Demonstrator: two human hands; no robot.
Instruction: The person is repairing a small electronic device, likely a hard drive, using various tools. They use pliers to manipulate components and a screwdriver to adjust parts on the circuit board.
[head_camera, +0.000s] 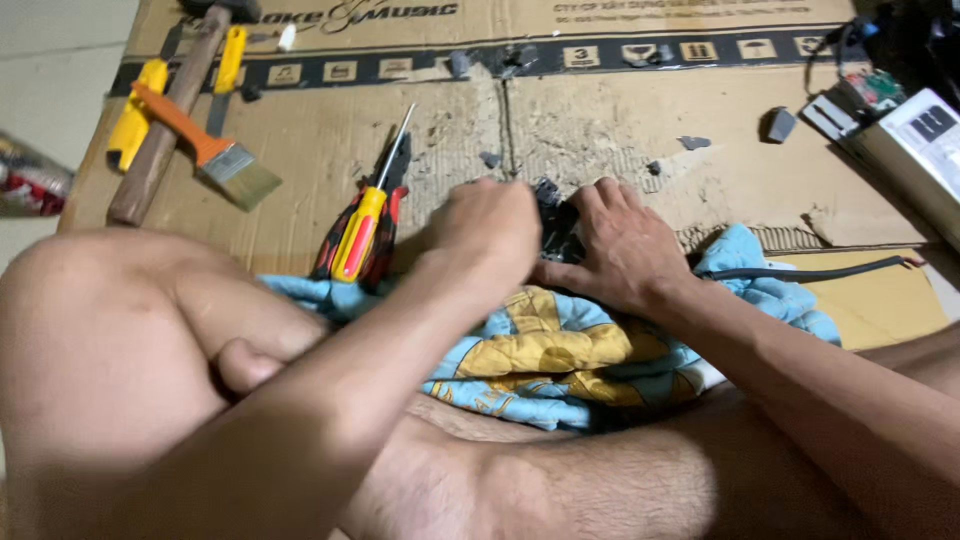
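My left hand (485, 225) is closed into a fist over a small black part (556, 225) that lies between both hands. My right hand (620, 245) presses on the same black part from the right, fingers spread over it. The part rests at the edge of a blue and yellow cloth (560, 350) spread over my crossed legs. Most of the part is hidden by the hands. A black cable (810, 270) runs off to the right from near my right hand.
A flattened cardboard sheet (600, 110) covers the floor. On it lie a yellow and red screwdriver (360, 225), an orange-handled brush (205, 145), a wooden-handled hammer (165, 130), a yellow-handled tool (135, 115) and grey scraps (780, 122). A white device (920, 150) sits at right.
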